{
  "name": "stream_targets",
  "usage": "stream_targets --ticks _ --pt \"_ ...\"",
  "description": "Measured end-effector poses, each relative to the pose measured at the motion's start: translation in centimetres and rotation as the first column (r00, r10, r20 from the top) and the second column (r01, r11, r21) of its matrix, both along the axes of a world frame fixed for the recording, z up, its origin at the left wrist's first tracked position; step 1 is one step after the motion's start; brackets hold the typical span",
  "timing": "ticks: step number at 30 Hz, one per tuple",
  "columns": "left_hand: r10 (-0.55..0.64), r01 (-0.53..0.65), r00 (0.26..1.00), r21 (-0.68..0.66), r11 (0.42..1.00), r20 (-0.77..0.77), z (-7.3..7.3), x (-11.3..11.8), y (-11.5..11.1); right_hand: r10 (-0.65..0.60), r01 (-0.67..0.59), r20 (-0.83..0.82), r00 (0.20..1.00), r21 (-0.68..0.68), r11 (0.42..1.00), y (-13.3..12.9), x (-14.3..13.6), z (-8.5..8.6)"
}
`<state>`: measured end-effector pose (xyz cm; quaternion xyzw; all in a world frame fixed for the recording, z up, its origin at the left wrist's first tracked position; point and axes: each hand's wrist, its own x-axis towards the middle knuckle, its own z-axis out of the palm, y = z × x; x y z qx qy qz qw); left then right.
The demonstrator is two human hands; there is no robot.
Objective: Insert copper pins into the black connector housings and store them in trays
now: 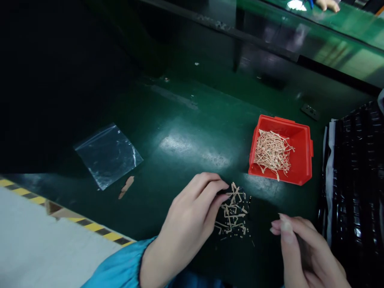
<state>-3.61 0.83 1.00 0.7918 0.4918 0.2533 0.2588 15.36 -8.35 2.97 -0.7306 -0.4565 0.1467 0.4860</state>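
Observation:
My left hand (pixel 192 216) hovers at the left edge of a loose pile of thin beige strips (pixel 235 214) on the green table, its thumb and fingertips close together; whether anything small is between them is hidden. Tiny dark bits lie among the strips. To the right of the pile, my right hand (pixel 306 248) has thumb and fingertips pressed together, and what they pinch, if anything, is too small to make out. A red bin (pixel 301 160) beyond the hands holds a heap of similar beige strips (pixel 271 152).
A clear zip bag (pixel 109 156) lies at the left, beside a brown scrap (pixel 126 187). Black wrapped trays (pixel 357 192) stand at the right. Striped tape (pixel 94 227) marks the table's near edge. Another person's hand (pixel 328 5) shows at the top right.

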Motion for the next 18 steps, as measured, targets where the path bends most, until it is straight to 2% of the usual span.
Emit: stream_targets --ticks 2,5,10,14,18 --pt "-0.02 0.017 0.996 -0.032 0.999 -0.088 -0.8 0.7 -0.1 0.058 -0.059 0.017 0.998 0.019 0.998 0.0 0.4 -0.2" --pt "-0.024 0.016 0.993 -0.075 0.997 -0.114 -1.2 1.8 -0.2 0.092 -0.093 0.025 0.995 0.031 0.995 0.1 0.6 -0.4" --pt "0.006 -0.008 1.0 -0.123 0.992 -0.011 0.1 2.1 0.1 0.055 -0.055 0.01 0.998 0.004 0.998 0.2 0.2 -0.3" --pt "0.109 -0.068 0.979 -0.224 0.972 0.173 1.2 2.0 -0.2 0.059 -0.058 -0.037 0.998 0.012 0.998 0.2 -0.9 -0.3" --pt "0.247 -0.061 0.874 -0.408 0.911 0.42 1.7 2.2 -0.4 0.123 -0.121 -0.119 0.985 0.021 0.992 0.1 -1.8 -0.5"
